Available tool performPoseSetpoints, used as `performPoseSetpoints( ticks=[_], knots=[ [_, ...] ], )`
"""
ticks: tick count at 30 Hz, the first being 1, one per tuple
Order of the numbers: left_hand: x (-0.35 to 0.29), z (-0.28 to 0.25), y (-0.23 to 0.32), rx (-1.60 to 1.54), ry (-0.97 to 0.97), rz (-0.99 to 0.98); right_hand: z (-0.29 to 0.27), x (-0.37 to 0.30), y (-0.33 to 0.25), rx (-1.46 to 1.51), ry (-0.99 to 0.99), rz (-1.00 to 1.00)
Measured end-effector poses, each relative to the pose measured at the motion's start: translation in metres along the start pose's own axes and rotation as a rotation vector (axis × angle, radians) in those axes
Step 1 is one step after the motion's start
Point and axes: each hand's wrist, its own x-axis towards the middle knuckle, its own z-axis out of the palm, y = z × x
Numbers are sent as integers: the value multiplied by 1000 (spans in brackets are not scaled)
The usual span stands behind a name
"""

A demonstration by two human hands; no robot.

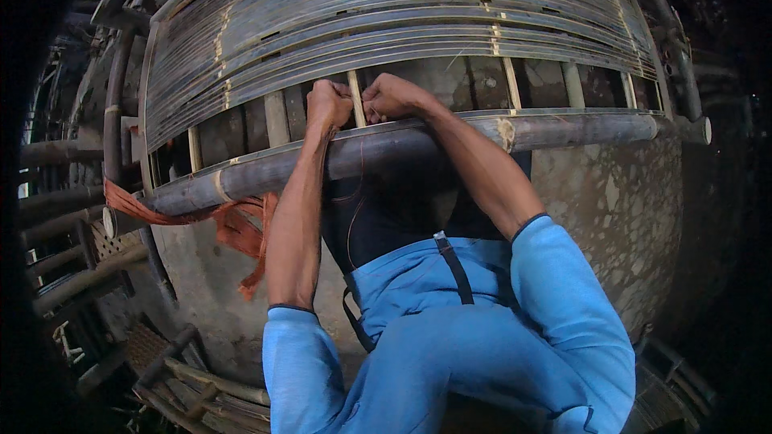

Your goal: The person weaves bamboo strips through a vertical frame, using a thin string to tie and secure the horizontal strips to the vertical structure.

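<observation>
My left hand (328,104) and my right hand (392,99) are both closed, one on each side of an upright pale bamboo slat (356,96). The slat runs from the woven strips down to a thick bamboo pole (386,149). At my right fingertips a fine cord shows, held in a pinch. A thin reddish cord (362,157) hangs from near my hands over the pole and down by my waist. What my left fingers hold is hidden behind them. Beyond them spreads a panel of long thin bamboo strips (354,20), bound by rows of pale lashings.
An orange cloth (241,233) is tied round the pole's left end and hangs down. More bamboo poles (112,104) form a frame at the left. Another upright slat (512,84) stands to the right. Bare patchy ground (611,201) lies below.
</observation>
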Motion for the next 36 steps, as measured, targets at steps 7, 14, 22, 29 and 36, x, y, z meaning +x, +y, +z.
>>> performPoseSetpoints(
  ticks=[7, 14, 22, 29, 36],
  knots=[
    [-1, -21, -12, -22, -129, 108, -12, -29, -5, 46, 358, -47],
    [-18, -96, -8, -409, -501, -12, -65, -129, -41, 949, 152, -356],
    [-104, -51, 51, -1227, -434, 257, -31, -147, -110, -7, 287, -375],
    [-124, -104, 21, 173, 447, 721, -1, -129, -106, -279, 443, -635],
    [-163, -161, 11, 333, 566, 665, 36, -99, -119, -227, 357, -785]
  ],
)
